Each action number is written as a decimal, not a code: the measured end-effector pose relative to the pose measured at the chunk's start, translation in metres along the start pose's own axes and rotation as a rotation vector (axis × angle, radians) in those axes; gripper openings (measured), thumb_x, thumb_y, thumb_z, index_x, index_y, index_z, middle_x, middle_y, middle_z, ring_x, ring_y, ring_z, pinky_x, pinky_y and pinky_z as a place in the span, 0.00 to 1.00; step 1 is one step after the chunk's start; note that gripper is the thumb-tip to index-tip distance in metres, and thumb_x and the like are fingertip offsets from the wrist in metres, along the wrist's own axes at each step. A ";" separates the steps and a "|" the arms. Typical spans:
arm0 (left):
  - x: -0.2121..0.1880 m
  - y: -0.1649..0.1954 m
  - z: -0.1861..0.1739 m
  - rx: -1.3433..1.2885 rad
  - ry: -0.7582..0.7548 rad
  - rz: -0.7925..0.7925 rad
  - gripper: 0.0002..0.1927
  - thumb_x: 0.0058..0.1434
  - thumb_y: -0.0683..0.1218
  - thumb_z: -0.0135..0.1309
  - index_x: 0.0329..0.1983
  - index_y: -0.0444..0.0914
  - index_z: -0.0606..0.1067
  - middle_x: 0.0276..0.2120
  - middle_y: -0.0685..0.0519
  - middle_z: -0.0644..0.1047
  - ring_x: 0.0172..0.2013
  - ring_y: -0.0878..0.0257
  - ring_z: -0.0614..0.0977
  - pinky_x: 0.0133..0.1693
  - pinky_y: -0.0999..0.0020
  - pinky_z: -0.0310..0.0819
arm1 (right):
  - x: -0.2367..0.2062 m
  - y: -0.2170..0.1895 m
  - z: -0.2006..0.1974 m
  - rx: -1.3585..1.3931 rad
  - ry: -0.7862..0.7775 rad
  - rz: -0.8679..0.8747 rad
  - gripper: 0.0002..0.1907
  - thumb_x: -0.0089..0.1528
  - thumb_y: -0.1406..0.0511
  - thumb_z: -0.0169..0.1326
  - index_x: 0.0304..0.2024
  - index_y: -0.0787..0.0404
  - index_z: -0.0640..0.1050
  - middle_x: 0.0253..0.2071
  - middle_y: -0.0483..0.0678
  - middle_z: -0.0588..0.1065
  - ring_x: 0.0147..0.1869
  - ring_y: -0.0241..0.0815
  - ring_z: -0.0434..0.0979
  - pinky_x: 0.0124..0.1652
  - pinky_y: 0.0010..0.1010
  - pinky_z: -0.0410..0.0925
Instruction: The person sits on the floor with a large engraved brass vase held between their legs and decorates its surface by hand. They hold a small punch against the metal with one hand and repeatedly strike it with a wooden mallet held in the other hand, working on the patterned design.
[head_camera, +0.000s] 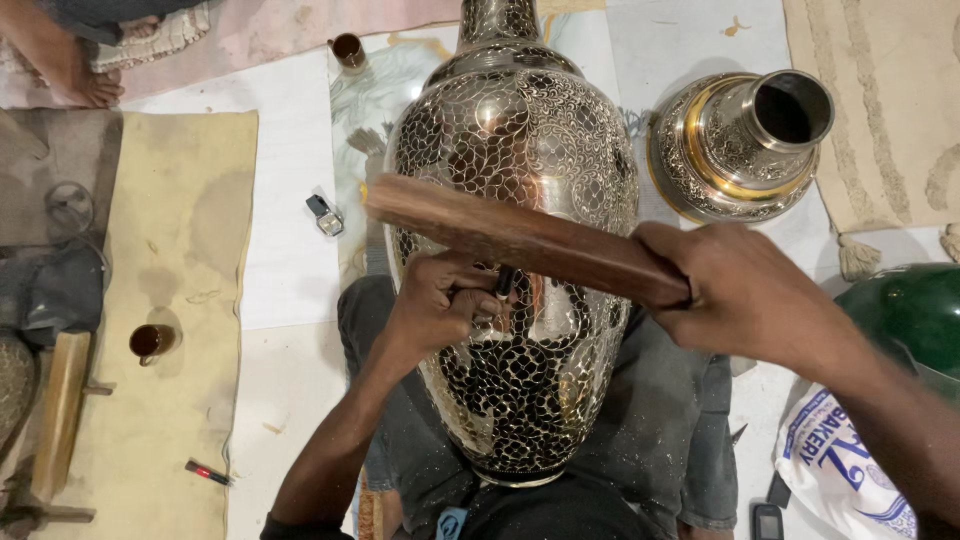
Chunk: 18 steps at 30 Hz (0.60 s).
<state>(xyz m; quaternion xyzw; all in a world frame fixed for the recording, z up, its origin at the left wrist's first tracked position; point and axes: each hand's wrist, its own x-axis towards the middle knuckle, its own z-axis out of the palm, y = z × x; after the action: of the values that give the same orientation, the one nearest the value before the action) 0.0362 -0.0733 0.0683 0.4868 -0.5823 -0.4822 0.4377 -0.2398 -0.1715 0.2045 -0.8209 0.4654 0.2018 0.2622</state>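
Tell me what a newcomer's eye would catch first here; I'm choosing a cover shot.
First the big engraved metal vase lying across the person's lap at centre, covered in fine scale-like patterns. Over it the right hand swings a wooden mallet toward a small chisel pinched in the left hand. At upper right stands a second ornate vessel with a gold band.

**Vase across your lap**

The vase (515, 250) lies on your lap, neck pointing away. Your left hand (440, 300) rests on it, under the wooden stick (520, 240) in your right hand (745, 295). A second vessel (740, 145) stands right of it; a small cup (152, 342) sits far left on the mat (190, 200).
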 end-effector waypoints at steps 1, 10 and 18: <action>0.000 0.000 0.000 -0.010 0.009 -0.005 0.24 0.56 0.24 0.39 0.49 0.30 0.78 0.41 0.38 0.85 0.38 0.55 0.92 0.35 0.71 0.93 | 0.001 -0.002 -0.002 0.155 0.112 -0.080 0.09 0.55 0.70 0.55 0.39 0.57 0.75 0.22 0.48 0.75 0.20 0.39 0.78 0.25 0.34 0.69; -0.001 0.012 0.002 -0.049 0.024 0.009 0.30 0.52 0.24 0.39 0.58 0.30 0.74 0.40 0.37 0.85 0.38 0.55 0.90 0.38 0.71 0.90 | -0.001 -0.024 -0.006 0.365 0.349 -0.228 0.17 0.45 0.68 0.58 0.36 0.64 0.72 0.15 0.57 0.71 0.18 0.52 0.76 0.22 0.42 0.65; 0.003 0.018 0.001 -0.032 0.010 -0.012 0.30 0.54 0.24 0.38 0.58 0.32 0.76 0.39 0.38 0.85 0.37 0.55 0.90 0.38 0.70 0.89 | 0.001 -0.022 -0.002 0.489 0.315 -0.214 0.14 0.46 0.71 0.57 0.35 0.64 0.73 0.18 0.51 0.74 0.20 0.44 0.77 0.24 0.39 0.66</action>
<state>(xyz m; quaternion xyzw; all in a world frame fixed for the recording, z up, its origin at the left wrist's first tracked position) 0.0319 -0.0754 0.0864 0.4855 -0.5692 -0.4919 0.4454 -0.2200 -0.1637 0.2109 -0.7988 0.4462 -0.0745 0.3965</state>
